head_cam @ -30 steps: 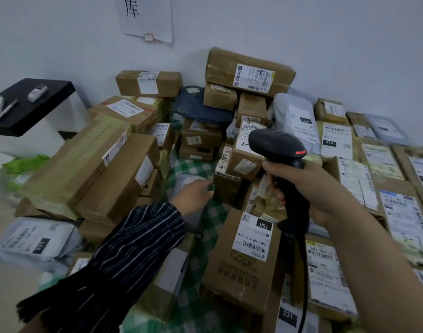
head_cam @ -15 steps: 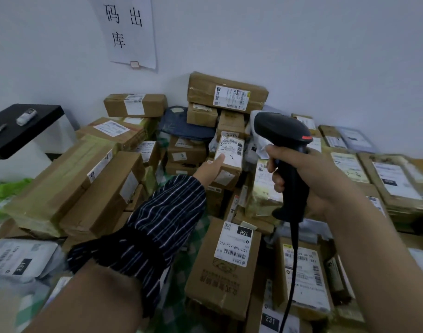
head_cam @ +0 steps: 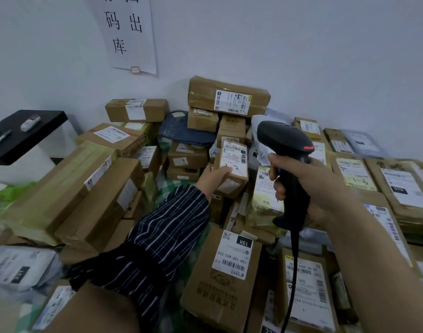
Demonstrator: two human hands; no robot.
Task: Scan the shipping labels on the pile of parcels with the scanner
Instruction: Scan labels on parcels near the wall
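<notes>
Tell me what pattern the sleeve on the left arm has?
The sleeve is dark navy with thin white stripes, seen in the head view.

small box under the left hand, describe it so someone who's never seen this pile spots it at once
Find the long cardboard box topping the stack against the wall, under the paper sign. Just below it, a small box leans face-up, its lower left corner gripped by the left hand. Unlike its neighbours, its white label fills the face and carries black handwriting.
</notes>
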